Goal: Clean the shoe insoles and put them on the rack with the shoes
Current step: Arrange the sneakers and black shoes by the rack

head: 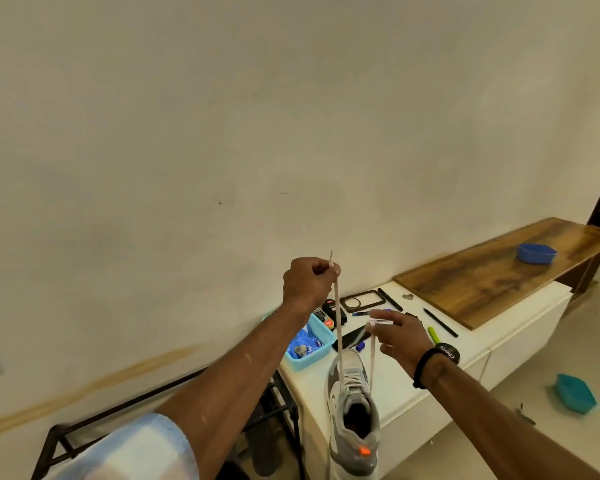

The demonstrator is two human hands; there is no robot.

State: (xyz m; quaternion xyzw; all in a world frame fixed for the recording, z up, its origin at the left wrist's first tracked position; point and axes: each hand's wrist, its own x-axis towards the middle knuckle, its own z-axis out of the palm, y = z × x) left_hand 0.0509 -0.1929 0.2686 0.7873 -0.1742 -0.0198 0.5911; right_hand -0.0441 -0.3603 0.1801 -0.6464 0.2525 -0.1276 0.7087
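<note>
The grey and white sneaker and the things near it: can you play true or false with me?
1. Each hand holds one end of the sneaker's white lace. True: the left hand grips one end, the right hand pinches the other.
2. The grey and white sneaker lies flat on the floor. False: it hangs from the lace.
3. The light blue plastic basket sits on the white cabinet. True.
4. The round blue bowl is on the floor. False: it sits on the brown wooden board.
</note>
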